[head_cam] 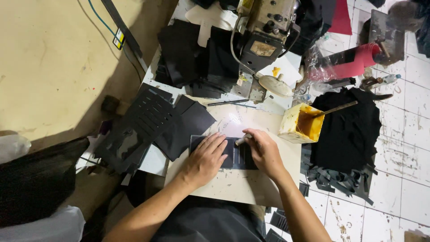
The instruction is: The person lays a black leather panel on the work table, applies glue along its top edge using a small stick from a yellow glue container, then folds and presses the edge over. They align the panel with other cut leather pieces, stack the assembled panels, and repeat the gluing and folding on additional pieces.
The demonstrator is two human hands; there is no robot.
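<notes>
— White floor tiles on the right, a bare tan floor on the left, and between them we sit at a pale, glue-smeared work board (251,188). Where do we begin?

— At our hands. Our left hand (205,159) lies flat, fingers spread, pressing on the dark rectangular leather panel (237,157) in the middle of the board, likely to keep it from sliding. It grips nothing.

— And the other?

— Our right hand (264,152) is curled shut around a small pale stick-like tool (242,140), its tip touching the panel's top edge. What the tool is exactly, we cannot tell.

— What sits closest?

— Just beside the right hand stands a square yellow-stained glue tub (299,123) with a thin brush handle (338,108) leaning out of it, kept within easy reach, we'd judge. To the left, overlapping black cut sheets with rows of slots (148,121) lie half off the board.

— Farther out?

— Behind the board is a worn grey-beige sewing machine (264,31), with stacks of black pieces (197,58) near it. On the right a heap of black fabric and strips (347,134) rests on the tiles, and beyond it a red roll in clear plastic wrap (349,62).
</notes>
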